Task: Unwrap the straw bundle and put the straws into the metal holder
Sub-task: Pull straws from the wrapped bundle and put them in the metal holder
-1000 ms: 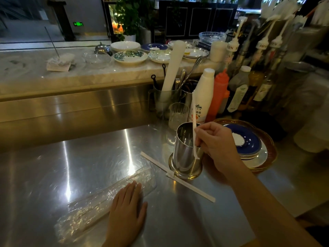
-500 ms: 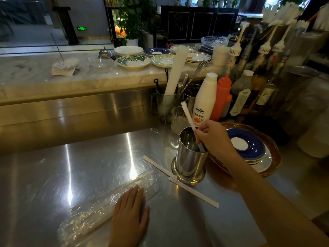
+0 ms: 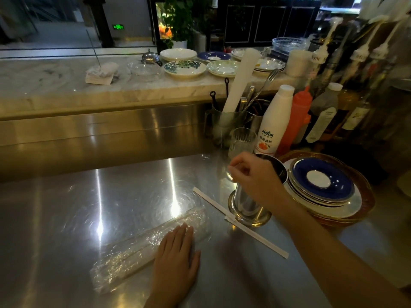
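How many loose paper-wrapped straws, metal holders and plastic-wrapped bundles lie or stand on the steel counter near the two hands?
Loose straws: 2
Metal holder: 1
Plastic-wrapped bundle: 1
Total: 4

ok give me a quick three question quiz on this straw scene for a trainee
1. True or false: the left hand lies flat on the plastic wrap on the counter.
2. Multiple choice: where are the two paper-wrapped straws lying? A) in the glass B) on the counter against the foot of the metal holder C) on the blue plate
3. Fill in: the right hand is over the rim of the ____.

Key
1. True.
2. B.
3. Metal holder; a white tip shows at the fingers, but whether they pinch a straw is hard to tell.
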